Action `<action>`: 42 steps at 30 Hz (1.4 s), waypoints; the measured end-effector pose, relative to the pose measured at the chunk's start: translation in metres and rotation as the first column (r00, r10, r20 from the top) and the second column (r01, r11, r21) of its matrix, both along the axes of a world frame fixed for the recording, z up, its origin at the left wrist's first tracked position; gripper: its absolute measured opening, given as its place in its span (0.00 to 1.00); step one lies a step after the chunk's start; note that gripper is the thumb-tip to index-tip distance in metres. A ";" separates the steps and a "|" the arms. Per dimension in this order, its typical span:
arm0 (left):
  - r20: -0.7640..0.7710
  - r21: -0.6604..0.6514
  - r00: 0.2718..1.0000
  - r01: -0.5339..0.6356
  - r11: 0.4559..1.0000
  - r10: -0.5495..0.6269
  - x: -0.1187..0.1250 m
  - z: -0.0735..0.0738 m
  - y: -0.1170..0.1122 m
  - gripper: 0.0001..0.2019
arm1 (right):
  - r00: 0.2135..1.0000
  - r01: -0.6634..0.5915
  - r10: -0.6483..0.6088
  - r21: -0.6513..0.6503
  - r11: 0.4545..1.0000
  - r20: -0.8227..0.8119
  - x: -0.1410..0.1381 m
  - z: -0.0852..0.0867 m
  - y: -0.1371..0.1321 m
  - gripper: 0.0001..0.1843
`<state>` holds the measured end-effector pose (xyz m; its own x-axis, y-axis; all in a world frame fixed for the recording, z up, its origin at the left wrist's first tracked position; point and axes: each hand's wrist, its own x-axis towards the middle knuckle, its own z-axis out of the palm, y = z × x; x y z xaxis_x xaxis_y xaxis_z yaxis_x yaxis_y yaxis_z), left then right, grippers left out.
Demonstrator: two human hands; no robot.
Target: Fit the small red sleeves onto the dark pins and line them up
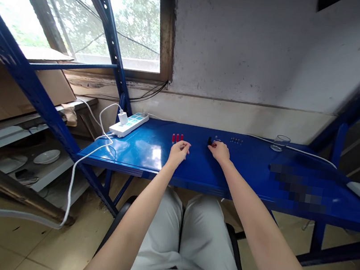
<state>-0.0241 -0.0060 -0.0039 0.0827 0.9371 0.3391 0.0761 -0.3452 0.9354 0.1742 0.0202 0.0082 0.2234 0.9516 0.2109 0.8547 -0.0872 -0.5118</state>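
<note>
My left hand (pixel 179 153) is over the blue tabletop with its fingers curled together. What it holds, if anything, is too small to make out. Just beyond its knuckles stand several small red cylinders (pixel 177 138) in a row, partly covered by the hand. To the right, my right hand (pixel 220 152) rests low over the table, thumb and fingers pinched. A small black object (pixel 209 141) sits right at its fingertips; whether the fingers grip it I cannot tell. Small clear pieces (pixel 216 138) lie just behind that hand.
Several tiny clear pieces (pixel 236 140) sit in a row farther right, with a glass cup (pixel 280 143) beyond. A white power strip (pixel 130 125) with a plugged-in charger lies at the left of the blue table (pixel 143 156). Blue posts (pixel 117 53) and a wall bound the table.
</note>
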 end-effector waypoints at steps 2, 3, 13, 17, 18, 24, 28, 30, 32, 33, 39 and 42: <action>-0.007 0.001 1.000 0.002 1.000 -0.002 0.000 0.000 0.000 0.10 | 1.000 -0.016 0.017 -0.036 0.999 0.012 0.003 0.000 0.003 0.09; -0.010 0.001 1.000 0.001 1.000 -0.001 0.000 0.000 -0.001 0.10 | 1.000 -0.021 0.022 -0.057 0.998 0.012 0.005 0.000 0.004 0.08; -0.029 -0.009 0.999 -0.017 1.000 0.016 -0.001 0.005 -0.007 0.09 | 0.997 0.039 -0.043 -0.058 0.998 -0.062 0.013 -0.006 0.009 0.08; 0.022 0.009 0.995 -0.096 0.995 0.096 -0.002 0.005 -0.006 0.09 | 0.993 0.069 -0.075 -0.062 0.996 -0.092 0.012 -0.003 0.009 0.08; 0.045 0.009 0.991 -0.130 0.992 0.129 -0.003 0.004 -0.005 0.10 | 0.992 0.074 -0.080 -0.066 0.995 -0.100 0.012 -0.002 0.008 0.08; 0.203 -0.040 0.942 -0.263 0.964 0.266 -0.006 0.004 -0.001 0.09 | 0.992 0.067 -0.071 -0.041 0.997 -0.105 0.011 0.000 0.008 0.10; 0.268 -0.089 0.919 -0.276 0.957 0.290 -0.007 0.005 0.000 0.08 | 0.991 0.057 -0.063 -0.059 0.997 -0.115 0.013 0.000 0.010 0.08; 0.288 -0.106 0.909 -0.283 0.953 0.302 -0.008 0.006 0.000 0.07 | 0.990 0.059 -0.068 -0.077 0.995 -0.120 0.013 0.001 0.010 0.07; 0.301 -0.120 0.902 -0.287 0.951 0.310 -0.008 0.007 -0.001 0.07 | 0.991 0.059 -0.069 -0.086 0.995 -0.119 0.013 0.003 0.010 0.07; 0.305 -0.126 0.900 -0.288 0.949 0.313 -0.009 0.008 -0.002 0.07 | 0.991 0.056 -0.066 -0.087 0.995 -0.116 0.013 0.003 0.010 0.08; 0.323 -0.142 0.889 -0.293 0.946 0.324 -0.009 0.009 -0.003 0.07 | 0.993 0.038 -0.047 -0.085 0.996 -0.106 0.012 0.006 0.010 0.08; 0.341 -0.143 0.881 -0.296 0.944 0.328 -0.010 0.008 -0.002 0.07 | 0.987 0.001 -0.029 -0.170 0.985 -0.160 0.015 0.011 0.010 0.09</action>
